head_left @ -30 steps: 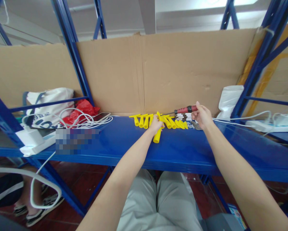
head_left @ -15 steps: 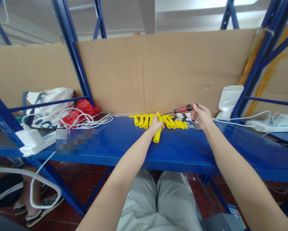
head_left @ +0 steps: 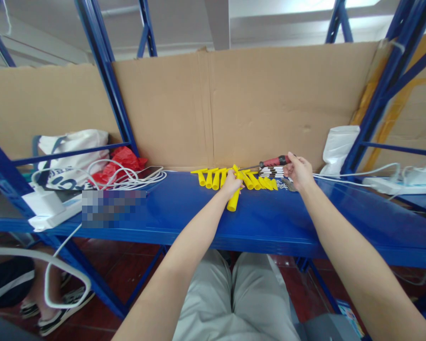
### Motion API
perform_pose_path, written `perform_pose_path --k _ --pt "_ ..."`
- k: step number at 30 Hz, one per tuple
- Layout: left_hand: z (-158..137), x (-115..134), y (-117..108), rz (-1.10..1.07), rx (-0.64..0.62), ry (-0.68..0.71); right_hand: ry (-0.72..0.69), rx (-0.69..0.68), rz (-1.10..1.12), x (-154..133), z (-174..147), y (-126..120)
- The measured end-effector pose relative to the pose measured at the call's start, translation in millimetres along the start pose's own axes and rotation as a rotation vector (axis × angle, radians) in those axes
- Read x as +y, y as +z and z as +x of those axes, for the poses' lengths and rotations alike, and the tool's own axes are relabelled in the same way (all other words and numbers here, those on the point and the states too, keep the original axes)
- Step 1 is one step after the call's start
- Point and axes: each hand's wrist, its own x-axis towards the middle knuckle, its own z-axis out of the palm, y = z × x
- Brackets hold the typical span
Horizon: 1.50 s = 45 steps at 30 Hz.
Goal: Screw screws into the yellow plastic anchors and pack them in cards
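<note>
My left hand is closed around a yellow plastic tube-like part, its wide round end pointing toward me. With its fingers round the handle's end, my right hand holds a red and black screwdriver. The screwdriver lies nearly level, its shaft pointing left to the upper end of the yellow part; the exact contact at the tip is too small to tell. More yellow tube parts lie in a row left of my left hand, and others lie to its right. Small yellow pieces sit beside those.
Dark-and-white striped small items lie behind the pieces on the blue shelf. A cardboard sheet stands behind. White cables, a red plastic bag and a power strip are left; a white pouch stands right.
The screwdriver and my right hand have shifted very slightly, the handle now tilting a little differently. My left hand keeps its hold on the yellow part, almost unmoved.
</note>
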Motion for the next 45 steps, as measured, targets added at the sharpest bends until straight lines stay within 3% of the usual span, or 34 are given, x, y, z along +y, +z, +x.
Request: perform_pose_path --k 14,21,31,39,45 --pt "1.6 -1.2 -0.2 0.005 0.012 -0.01 -0.006 0.0 -0.1 2.3 0.3 -1.6" --pt "2.8 -2.7 0.3 0.004 0.016 -0.003 0.074 0.071 -0.104 3.1 0.4 -0.1" --pt "4.4 -4.0 -0.9 0.015 0.02 -0.007 0.04 0.129 -0.104 6.1 5.3 -3.7" --pt "4.7 -4.2 -1.1 0.004 0.035 0.021 0.084 0.029 -0.198 7.2 -0.7 -2.3" --pt "6.7 -6.2 -1.4 -0.003 0.045 0.033 0.225 -0.096 -0.338 8.3 -2.5 -2.4"
